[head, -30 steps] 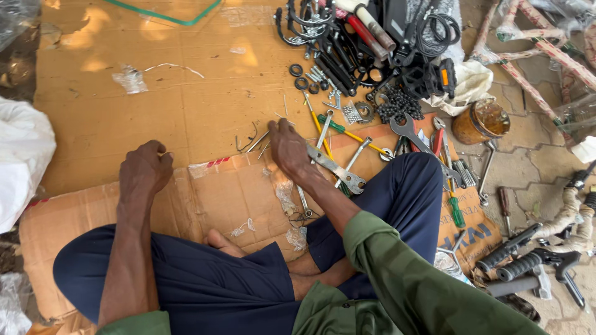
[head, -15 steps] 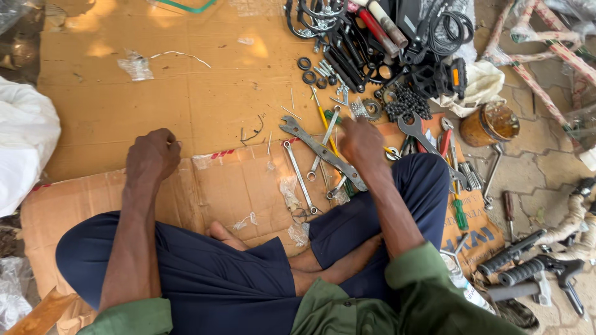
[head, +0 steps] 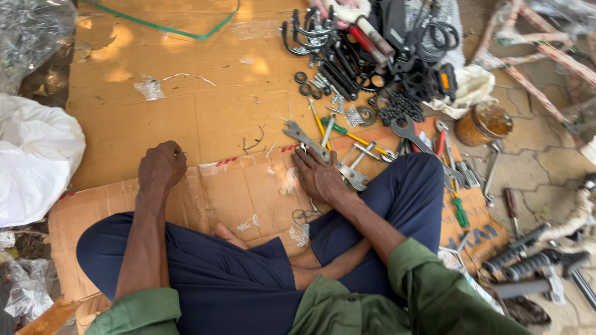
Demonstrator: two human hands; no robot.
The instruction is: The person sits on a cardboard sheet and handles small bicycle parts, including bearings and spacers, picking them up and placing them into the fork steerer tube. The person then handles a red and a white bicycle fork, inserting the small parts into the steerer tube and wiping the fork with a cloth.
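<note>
Several spanners (head: 323, 146) beside right hand (head: 320, 177).

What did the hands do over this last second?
The right hand reached out to the right over the tools, then came back onto the spanners near the knee. The left hand stayed as a fist on the cardboard. The tool pile looks unmoved.

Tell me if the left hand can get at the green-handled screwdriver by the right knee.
Probably not easily: the left hand rests far over on the cardboard, and the right arm and right leg lie between it and the green-handled screwdriver.
</note>
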